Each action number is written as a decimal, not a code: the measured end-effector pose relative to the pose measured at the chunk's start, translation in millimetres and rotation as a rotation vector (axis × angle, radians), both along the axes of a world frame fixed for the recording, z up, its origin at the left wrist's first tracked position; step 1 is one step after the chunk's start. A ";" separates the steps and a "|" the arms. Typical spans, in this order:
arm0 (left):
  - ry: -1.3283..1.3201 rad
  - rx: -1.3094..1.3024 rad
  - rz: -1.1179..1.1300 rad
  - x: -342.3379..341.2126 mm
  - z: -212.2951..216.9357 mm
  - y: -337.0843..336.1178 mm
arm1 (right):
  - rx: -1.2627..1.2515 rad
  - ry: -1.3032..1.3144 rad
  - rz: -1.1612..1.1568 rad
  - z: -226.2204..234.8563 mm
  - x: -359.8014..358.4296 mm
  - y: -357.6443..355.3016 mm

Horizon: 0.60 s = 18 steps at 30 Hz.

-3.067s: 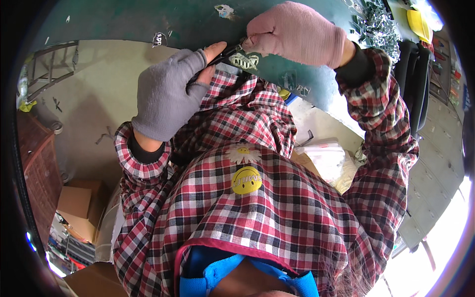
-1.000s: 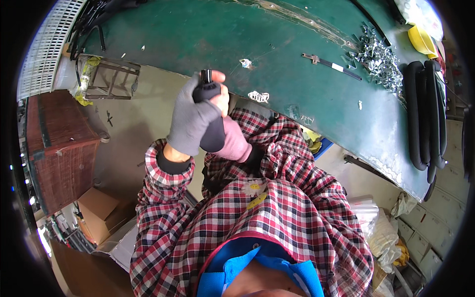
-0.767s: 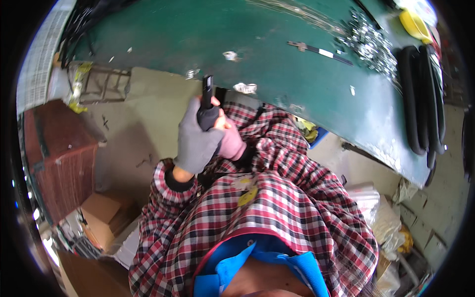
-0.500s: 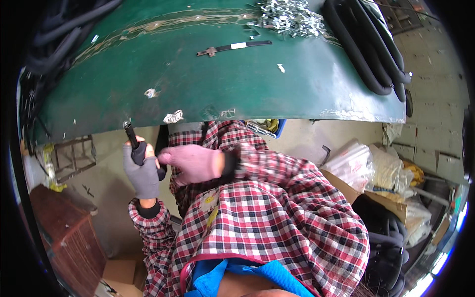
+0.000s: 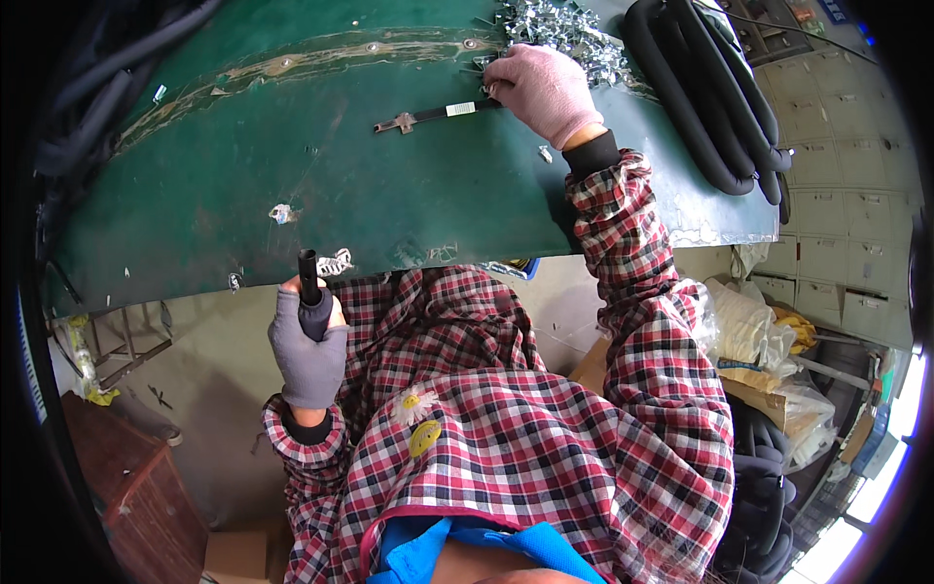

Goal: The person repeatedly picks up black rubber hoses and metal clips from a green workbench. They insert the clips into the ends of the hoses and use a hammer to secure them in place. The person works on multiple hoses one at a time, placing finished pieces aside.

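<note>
My left hand (image 5: 307, 355), in a grey fingerless glove, is closed round a black tube (image 5: 309, 273) at the table's near edge. The tube's open end points up, and a thicker soft black sleeve surrounds it lower down. Far across the table reaches my right hand (image 5: 547, 92), in a pink glove, its fingers drawn together at the left edge of a heap of small silver metal clips (image 5: 584, 37). What its fingertips hold, if anything, is hidden. A flat black strip (image 5: 428, 117) with a white label and a brown crosspiece lies under and left of that hand.
The green table (image 5: 409, 195) has a worn seam with rivets. Bent black foam-covered tubes (image 5: 696, 107) lie at its right end, more dark tubes (image 5: 126, 58) at the left. Below stand a brown wooden cabinet (image 5: 151, 496) and, at right, plastic bags (image 5: 744, 316) and cartons.
My right hand has moved from beside the left one up and right to the clip heap. My left hand, still round the tube, has shifted slightly right and down.
</note>
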<state>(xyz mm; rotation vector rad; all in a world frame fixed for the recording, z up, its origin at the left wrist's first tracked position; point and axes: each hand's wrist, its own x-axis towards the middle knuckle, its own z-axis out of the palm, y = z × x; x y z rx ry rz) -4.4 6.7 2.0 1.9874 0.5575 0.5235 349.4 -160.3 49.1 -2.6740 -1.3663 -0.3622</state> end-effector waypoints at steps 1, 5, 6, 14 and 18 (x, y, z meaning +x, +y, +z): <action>0.037 -0.097 0.023 -0.3 -0.6 -1.0 | 0.034 0.003 0.028 0.8 -1.0 -1.3; 0.031 -0.199 0.084 -2.2 2.4 -0.4 | 0.412 0.603 -0.104 13.9 -27.2 -14.2; 0.038 -0.220 0.105 -2.4 4.1 -0.9 | 0.593 0.873 -0.147 16.6 -40.6 -17.9; -0.114 -0.224 0.220 1.0 23.7 -10.1 | 1.181 2.200 0.084 -39.2 -218.6 45.7; -0.187 -0.212 0.240 5.7 26.4 -17.8 | 1.284 2.006 0.067 -59.5 -248.8 67.6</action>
